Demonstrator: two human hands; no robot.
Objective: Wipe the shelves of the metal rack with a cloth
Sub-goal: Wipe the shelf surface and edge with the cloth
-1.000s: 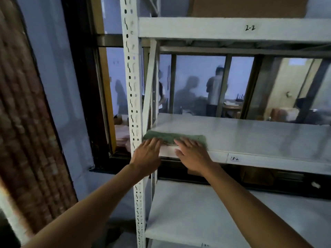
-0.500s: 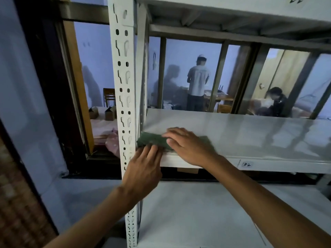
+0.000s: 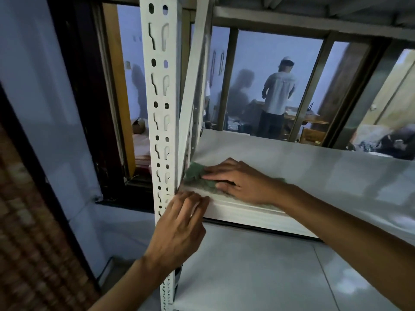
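A green cloth [image 3: 195, 173] lies flat on the left front corner of the white middle shelf [image 3: 314, 171] of the metal rack. My right hand [image 3: 238, 181] presses flat on the cloth with its fingers stretched out to the left. My left hand [image 3: 179, 230] sits lower, in front of the shelf's front edge beside the white perforated upright [image 3: 160, 122]; its fingertips touch the shelf's front lip just under the cloth. Part of the cloth is hidden under my right palm.
A lower shelf [image 3: 258, 272] spreads out below my arms, and an upper shelf's underside [image 3: 314, 12] runs overhead. A window with vertical bars [image 3: 305, 90] stands behind the rack, with a person [image 3: 277, 97] beyond it. A blue wall [image 3: 45, 97] is at the left.
The view has moved closer to the shelf corner. My right hand has pushed the cloth left and deeper into the corner. My left hand has slipped off the cloth down to the shelf's front edge.
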